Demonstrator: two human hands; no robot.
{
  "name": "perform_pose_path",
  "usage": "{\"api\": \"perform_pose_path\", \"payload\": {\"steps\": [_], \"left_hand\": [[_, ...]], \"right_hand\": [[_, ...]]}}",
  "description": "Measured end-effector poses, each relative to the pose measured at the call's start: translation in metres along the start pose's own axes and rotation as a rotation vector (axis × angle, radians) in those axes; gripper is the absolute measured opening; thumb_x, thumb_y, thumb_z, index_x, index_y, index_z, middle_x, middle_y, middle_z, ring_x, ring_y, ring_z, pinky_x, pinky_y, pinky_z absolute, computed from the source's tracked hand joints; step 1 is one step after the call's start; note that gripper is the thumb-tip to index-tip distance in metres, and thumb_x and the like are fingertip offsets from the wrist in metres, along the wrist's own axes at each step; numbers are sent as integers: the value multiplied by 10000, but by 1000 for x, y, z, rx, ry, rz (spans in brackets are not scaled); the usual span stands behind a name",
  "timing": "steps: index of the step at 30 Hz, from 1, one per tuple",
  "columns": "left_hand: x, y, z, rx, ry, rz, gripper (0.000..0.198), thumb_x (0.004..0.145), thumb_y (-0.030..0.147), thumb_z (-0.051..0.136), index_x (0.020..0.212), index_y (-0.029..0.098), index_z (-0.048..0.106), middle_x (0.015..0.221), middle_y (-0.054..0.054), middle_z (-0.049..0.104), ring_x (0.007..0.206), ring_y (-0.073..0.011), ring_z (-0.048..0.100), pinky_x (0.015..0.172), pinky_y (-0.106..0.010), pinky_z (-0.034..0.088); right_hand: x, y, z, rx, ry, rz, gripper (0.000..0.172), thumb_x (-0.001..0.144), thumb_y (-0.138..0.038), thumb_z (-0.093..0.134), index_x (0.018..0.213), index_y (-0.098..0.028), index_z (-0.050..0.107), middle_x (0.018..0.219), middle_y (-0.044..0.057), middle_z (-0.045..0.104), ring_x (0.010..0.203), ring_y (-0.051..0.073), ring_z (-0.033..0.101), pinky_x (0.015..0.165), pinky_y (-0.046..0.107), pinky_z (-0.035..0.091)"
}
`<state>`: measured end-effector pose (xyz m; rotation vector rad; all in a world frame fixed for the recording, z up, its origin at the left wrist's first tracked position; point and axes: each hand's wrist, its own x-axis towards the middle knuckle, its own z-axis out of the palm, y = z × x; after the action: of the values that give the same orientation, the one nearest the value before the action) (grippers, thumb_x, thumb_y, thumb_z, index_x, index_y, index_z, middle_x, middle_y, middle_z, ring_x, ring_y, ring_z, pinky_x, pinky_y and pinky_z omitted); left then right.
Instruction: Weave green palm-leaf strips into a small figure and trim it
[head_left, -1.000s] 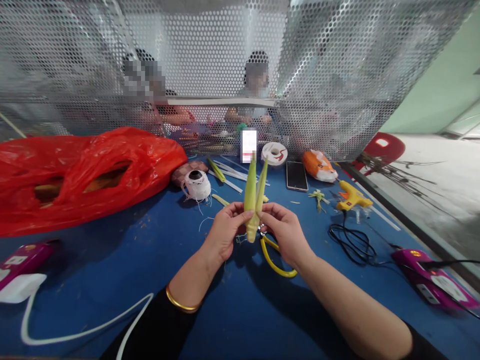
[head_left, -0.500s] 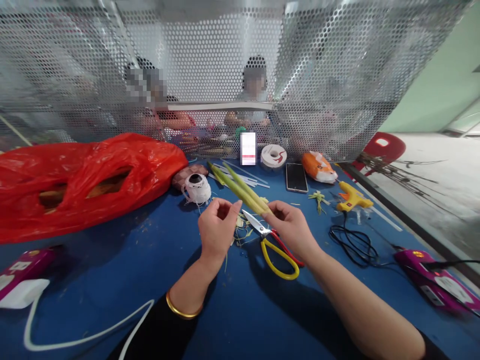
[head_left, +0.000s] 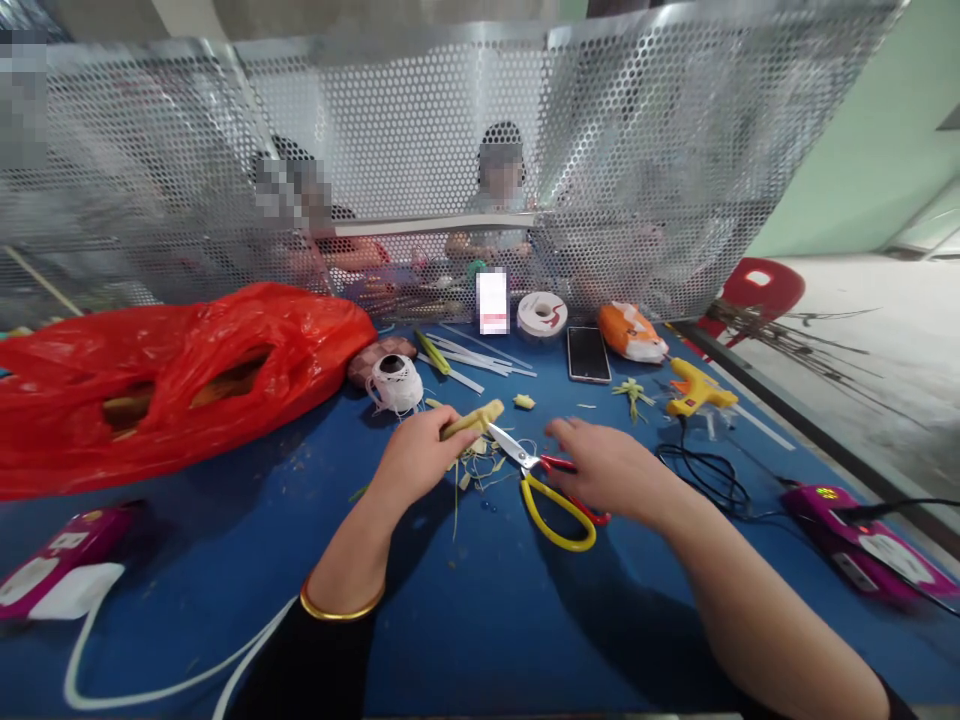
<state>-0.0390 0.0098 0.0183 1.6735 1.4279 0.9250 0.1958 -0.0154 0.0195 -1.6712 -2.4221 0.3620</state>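
My left hand is closed on a pale yellow-green leaf strip, pinched between thumb and fingers. The strip's pale end points right, close to the scissor tips, and a bit of green shows below the hand. The scissors lie on the blue table, blades nearly closed, with one yellow and one red handle. Over the red handle is my right hand, fingers loosely bent and apart, nothing visible in them. Whether it touches the handle I cannot tell. Yellowish leaf scraps lie beneath the blades.
Behind stand a white thread spool, white strips, a green leaf, a ribbon roll and a phone. A red bag fills the left. Right are a yellow glue gun, its cable and a purple power strip.
The long leaf strip has passed from my right hand into my left and now points the other way. My right hand has let go and moved over the scissors' red handle.
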Motion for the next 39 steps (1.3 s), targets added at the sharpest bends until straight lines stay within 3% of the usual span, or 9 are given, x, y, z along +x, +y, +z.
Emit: {"api": "perform_pose_path", "payload": {"steps": [4, 11, 16, 20, 23, 26, 29, 33, 39], "left_hand": [[6, -9, -5, -21, 2, -72, 288, 742, 459, 681, 664, 195, 597, 606, -18, 647, 556, -169, 585, 517, -246, 361], [12, -8, 3, -420, -48, -259, 251, 698, 371, 742, 733, 177, 586, 616, -9, 636, 556, -162, 633, 518, -251, 449], [12, -9, 3, -518, -54, -288, 254, 684, 363, 763, 755, 171, 614, 600, -23, 642, 508, -137, 594, 479, -241, 438], [13, -13, 2, -538, -48, -317, 220, 716, 337, 735, 754, 177, 590, 599, -32, 649, 504, -138, 587, 475, -251, 452], [14, -12, 2, -539, -48, -347, 221, 722, 326, 732, 762, 170, 581, 612, -29, 653, 535, -145, 609, 490, -251, 466], [14, -9, 1, -571, -43, -368, 221, 721, 317, 737, 772, 168, 582, 625, -24, 648, 564, -150, 625, 496, -245, 467], [13, -7, 0, -592, -27, -362, 209, 721, 303, 738, 751, 166, 583, 633, -16, 638, 559, -126, 606, 504, -232, 458], [13, -6, 0, -607, -41, -329, 214, 721, 315, 744, 756, 156, 606, 695, -18, 649, 572, -110, 595, 517, -228, 448], [8, -3, 10, -629, -107, -318, 196, 729, 291, 752, 765, 134, 641, 712, -30, 681, 587, -101, 618, 597, -229, 453]], "right_hand": [[-5, -9, 9, -256, -195, 40, 427, 722, -193, 618, 1144, -139, 579, 973, 169, 677, 786, 291, 670, 599, 331, 419], [-1, -4, 28, -264, -181, 50, 460, 683, -52, 502, 1125, -117, 612, 918, 161, 670, 777, 287, 676, 618, 332, 414], [-5, 21, 29, -50, -26, 171, 645, 715, -102, 509, 1360, -134, 502, 1092, 162, 648, 852, 267, 659, 709, 341, 442], [-6, 32, 27, 297, -19, 181, 603, 794, -256, 531, 1394, -214, 491, 947, 77, 684, 822, 246, 628, 728, 354, 453], [-5, 33, 31, 745, -69, 114, 613, 812, -338, 534, 1400, -182, 459, 844, 29, 639, 733, 186, 583, 669, 302, 460], [-5, 29, 36, 924, -55, 148, 617, 773, -394, 598, 1330, -151, 491, 758, -11, 553, 640, 149, 507, 597, 273, 437], [-8, 23, 34, 864, -27, 168, 620, 725, -423, 668, 1273, -177, 517, 777, -16, 534, 679, 159, 500, 647, 287, 445], [-14, 18, 27, 675, 13, 112, 566, 716, -409, 692, 1237, -247, 539, 991, 33, 584, 866, 211, 541, 801, 334, 446], [-17, 8, 22, 658, -87, 124, 497, 762, -384, 660, 1225, -242, 548, 922, 14, 594, 798, 192, 526, 746, 310, 445]]}}
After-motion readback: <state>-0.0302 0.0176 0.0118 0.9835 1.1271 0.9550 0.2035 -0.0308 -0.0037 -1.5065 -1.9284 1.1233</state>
